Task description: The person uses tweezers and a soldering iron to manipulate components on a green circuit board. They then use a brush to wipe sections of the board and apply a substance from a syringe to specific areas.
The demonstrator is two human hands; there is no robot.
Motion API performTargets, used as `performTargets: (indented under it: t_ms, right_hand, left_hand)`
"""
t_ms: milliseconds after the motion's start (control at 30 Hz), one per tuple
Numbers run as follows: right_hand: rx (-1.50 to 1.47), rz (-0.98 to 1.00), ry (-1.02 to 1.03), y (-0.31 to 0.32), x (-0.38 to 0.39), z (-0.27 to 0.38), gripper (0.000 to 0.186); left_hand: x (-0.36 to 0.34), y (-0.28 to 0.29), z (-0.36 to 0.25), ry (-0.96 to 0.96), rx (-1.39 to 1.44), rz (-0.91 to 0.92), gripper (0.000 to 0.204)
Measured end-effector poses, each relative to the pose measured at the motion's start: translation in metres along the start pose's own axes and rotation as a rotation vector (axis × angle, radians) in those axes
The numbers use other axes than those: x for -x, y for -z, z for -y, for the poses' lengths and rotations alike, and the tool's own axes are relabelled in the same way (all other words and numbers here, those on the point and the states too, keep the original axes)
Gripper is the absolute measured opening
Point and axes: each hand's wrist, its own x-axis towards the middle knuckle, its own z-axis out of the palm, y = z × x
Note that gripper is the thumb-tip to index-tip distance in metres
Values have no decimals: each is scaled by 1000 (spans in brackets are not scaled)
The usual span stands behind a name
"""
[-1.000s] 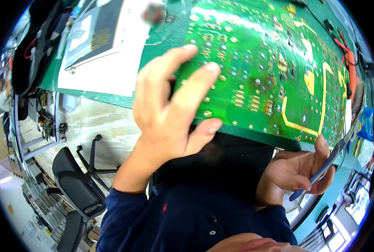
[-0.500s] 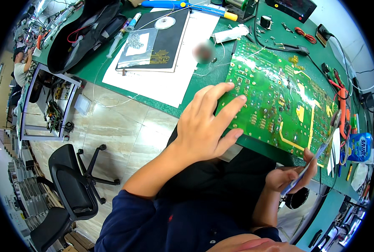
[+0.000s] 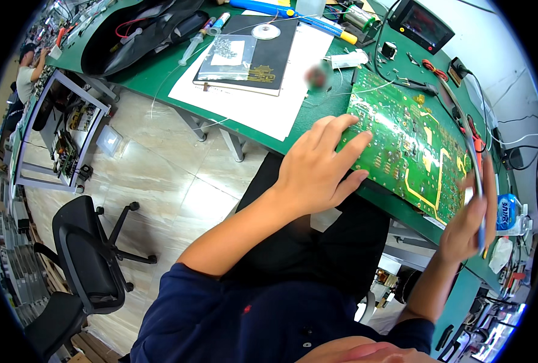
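A large green circuit board [image 3: 396, 142] lies on the bench, solder side up, with yellow traces along its near and right parts. Over its left edge is my left hand [image 3: 317, 163], fingers spread, fingertips resting on the board and nothing in its grasp. My right hand [image 3: 465, 230], off the board's near right corner, is closed round a long, slender grey tool [image 3: 479, 199] with a bluish lower end. The tool stands up past my fingers toward the far side. Blur hides its exact kind.
On the green bench [image 3: 275, 142] lie white paper [image 3: 190, 91], a black notebook [image 3: 281, 54] with a small bag of parts [image 3: 226, 57], and a blue desoldering pump [image 3: 263, 7]. Wires and a blue-labelled pack [image 3: 506, 215] are at the right. An office chair [image 3: 93, 248] stands on the floor.
My right hand has moved right and raised the tool to a steeper angle. My left hand keeps its place on the board's edge. The whole view has shifted slightly.
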Motion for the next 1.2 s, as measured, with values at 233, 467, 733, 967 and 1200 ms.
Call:
performTargets:
  t_ms: [233,467,733,967,1200]
  right_hand:
    - [-286,321,-66,-88,-149,-39,36]
    - [-534,405,-293,-197,-208,-44,33]
    - [-394,392,-231,-239,-207,-50,30]
    - [-428,372,-248,-238,-207,-52,28]
    - [-415,362,-250,-240,-207,-56,29]
  left_hand:
    - [-3,5,-3,12,25,-8,51]
    - [1,5,0,29,49,-4,53]
    - [3,5,4,21,62,-15,53]
    - [3,4,4,24,62,-11,53]
    - [2,4,4,28,50,2,55]
